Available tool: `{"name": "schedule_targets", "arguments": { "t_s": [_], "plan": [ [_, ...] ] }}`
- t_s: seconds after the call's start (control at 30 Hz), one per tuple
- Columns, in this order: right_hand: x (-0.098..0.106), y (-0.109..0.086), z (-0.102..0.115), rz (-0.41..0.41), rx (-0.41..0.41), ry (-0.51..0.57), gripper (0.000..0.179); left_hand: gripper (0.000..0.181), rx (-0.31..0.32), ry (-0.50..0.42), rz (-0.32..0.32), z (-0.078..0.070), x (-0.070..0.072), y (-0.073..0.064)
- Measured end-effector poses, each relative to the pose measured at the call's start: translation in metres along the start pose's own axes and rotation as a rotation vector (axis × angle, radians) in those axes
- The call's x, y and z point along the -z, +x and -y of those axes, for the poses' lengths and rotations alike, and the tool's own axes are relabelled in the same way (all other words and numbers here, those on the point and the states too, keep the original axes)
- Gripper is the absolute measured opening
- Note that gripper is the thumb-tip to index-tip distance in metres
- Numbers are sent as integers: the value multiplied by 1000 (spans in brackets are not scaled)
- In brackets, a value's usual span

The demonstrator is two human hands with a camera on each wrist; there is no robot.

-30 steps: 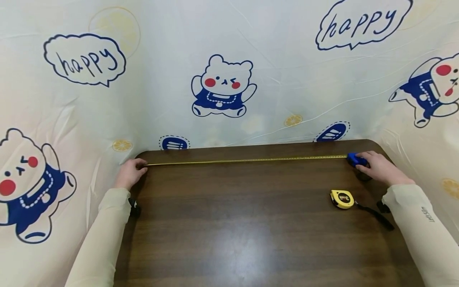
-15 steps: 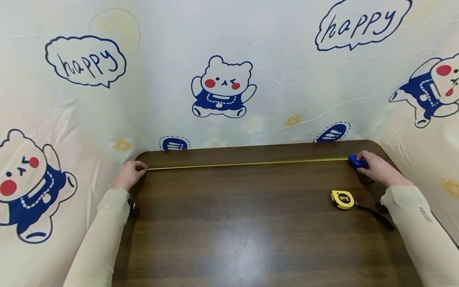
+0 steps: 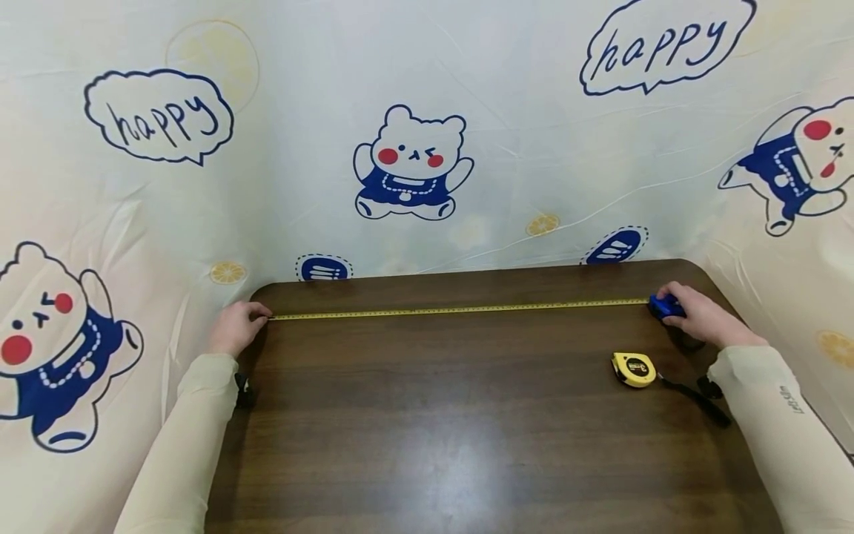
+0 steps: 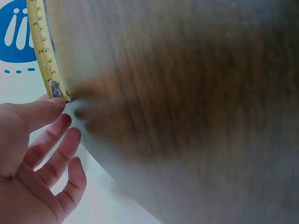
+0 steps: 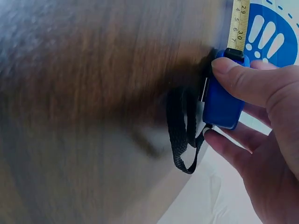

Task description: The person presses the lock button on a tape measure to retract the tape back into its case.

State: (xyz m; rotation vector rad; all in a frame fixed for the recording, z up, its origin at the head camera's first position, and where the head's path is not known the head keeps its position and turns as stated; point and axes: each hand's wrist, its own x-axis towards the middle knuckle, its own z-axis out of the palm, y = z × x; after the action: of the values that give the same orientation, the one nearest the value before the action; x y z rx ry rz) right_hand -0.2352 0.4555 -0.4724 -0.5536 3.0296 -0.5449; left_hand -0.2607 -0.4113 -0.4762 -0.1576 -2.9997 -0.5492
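Observation:
A blue tape measure [image 3: 665,306] with a black wrist strap [image 5: 180,130] is gripped by my right hand [image 3: 707,315] near the table's right edge. Its yellow blade [image 3: 460,309] stretches nearly straight across the far part of the table. At the left edge my left hand [image 3: 236,326] pinches the metal end hook [image 4: 57,89] between thumb and forefinger, the other fingers loosely bent. In the right wrist view the blade shows figures around 29 and 30 at the case mouth. A second tape measure, yellow and black [image 3: 634,369], lies on the table nearer me, left of my right wrist.
The brown wooden table [image 3: 427,415] has rounded far corners. Printed fabric [image 3: 300,148] with bears and speech bubbles hangs close behind it and along both sides. From the yellow tape measure a black strap [image 3: 697,400] runs toward my right sleeve.
Both hands have brought the stretched blade slightly nearer to me. The blade has turned so its marked face shows along its whole length. Both hands keep their hold.

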Motion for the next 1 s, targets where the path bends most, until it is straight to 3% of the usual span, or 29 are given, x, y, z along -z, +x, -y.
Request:
{"name": "schedule_targets", "arguments": {
  "t_s": [0.1,0.27,0.6,1.0],
  "plan": [
    [2,-2,1,-11,32,-11,41,14,-1,11,7,-1,2,-2],
    [6,-5,3,-96,143,-50,40,14,12,11,31,-5,8,-5],
    [16,-17,3,-227,282,-102,43,16,16,1,20,-11,20,-11],
    [37,-37,15,-266,305,-176,51,13,-41,36,-21,-19,34,-24]
  ]
}}
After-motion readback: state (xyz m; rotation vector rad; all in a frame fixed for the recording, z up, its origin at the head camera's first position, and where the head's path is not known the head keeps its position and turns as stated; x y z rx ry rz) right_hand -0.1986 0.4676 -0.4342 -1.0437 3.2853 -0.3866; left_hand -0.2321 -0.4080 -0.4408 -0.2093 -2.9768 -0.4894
